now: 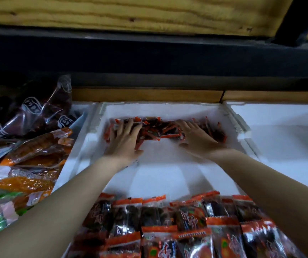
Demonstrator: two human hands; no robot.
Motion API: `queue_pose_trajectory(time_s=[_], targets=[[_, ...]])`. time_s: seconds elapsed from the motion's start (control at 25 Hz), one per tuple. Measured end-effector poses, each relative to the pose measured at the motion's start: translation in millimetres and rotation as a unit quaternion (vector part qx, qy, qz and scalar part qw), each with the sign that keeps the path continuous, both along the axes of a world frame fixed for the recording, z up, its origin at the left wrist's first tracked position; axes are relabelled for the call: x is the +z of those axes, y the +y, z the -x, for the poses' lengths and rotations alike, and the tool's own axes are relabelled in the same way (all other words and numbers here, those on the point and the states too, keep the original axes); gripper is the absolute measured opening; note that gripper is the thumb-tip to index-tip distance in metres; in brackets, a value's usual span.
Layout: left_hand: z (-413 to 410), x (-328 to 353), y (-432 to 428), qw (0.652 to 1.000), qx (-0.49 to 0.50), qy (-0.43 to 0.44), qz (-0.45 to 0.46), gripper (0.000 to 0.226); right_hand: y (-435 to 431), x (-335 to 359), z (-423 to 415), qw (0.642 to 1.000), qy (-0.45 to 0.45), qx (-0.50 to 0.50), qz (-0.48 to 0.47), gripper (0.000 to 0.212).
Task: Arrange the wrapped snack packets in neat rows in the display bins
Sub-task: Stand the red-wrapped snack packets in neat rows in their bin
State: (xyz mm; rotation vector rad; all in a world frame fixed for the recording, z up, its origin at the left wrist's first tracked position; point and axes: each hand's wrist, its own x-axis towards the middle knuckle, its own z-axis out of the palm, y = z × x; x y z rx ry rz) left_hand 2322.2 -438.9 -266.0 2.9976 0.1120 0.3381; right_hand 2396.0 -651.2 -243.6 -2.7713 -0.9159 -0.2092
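A loose heap of small red snack packets (158, 127) is seen at the far end of a white foam bin (168, 108), pressed under the left hand (125, 138) and right hand (196, 139), both laid flat with fingers spread, nothing gripped. The heap is judged mid-straightening; next, packets need aligning like the tidy near row (168, 220).

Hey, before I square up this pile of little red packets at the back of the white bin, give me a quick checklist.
1. Left hand on the small packets: ok, fingers flat on the pile's left end.
2. Right hand: ok, flat on the right end.
3. Pile in neat rows: not ok, mixed angles.
4. Bare floor of the white bin before the pile: ok.
5. Larger packets at the near edge: ok, side by side.
6. Packets under the palms: cannot tell.
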Motion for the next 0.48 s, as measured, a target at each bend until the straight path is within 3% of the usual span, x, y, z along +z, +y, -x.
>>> queue_pose_trajectory(time_s=[0.12,0.24,0.36,0.48], targets=[[-15,-3,11,0.998,0.048,0.028,0.002,0.095,32,-4,-24,0.999,-0.040,-0.017,0.027,0.087],[-22,-4,20,0.998,0.025,0.052,-0.013,0.099,54,-7,-34,0.992,-0.079,-0.028,0.099,0.075],[-17,-9,23,0.998,0.000,0.060,-0.036,0.087,56,-7,-26,0.984,-0.123,-0.018,0.129,0.060],[-6,-14,18,0.997,-0.007,0.051,-0.061,0.065,43,-4,-6,0.987,-0.099,0.009,0.123,0.050]])
